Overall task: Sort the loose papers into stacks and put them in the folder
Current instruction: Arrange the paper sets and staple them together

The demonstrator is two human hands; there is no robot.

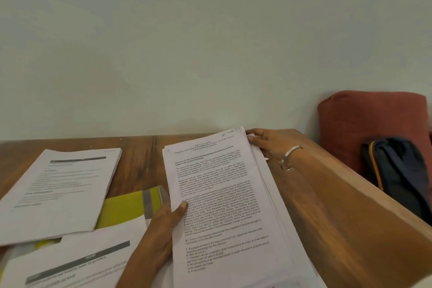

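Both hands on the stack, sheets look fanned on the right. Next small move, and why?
Probably square the stack: tap or push its edges flush. The left hand pinches its left edge and the right hand holds the top right corner, while lower sheets stick out unevenly along the right side. The green folder lies partly under other papers, so aligning likely comes before filing.

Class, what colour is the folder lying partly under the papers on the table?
Yellow-green, with a grey strip along one side; the folder shows in the head view.
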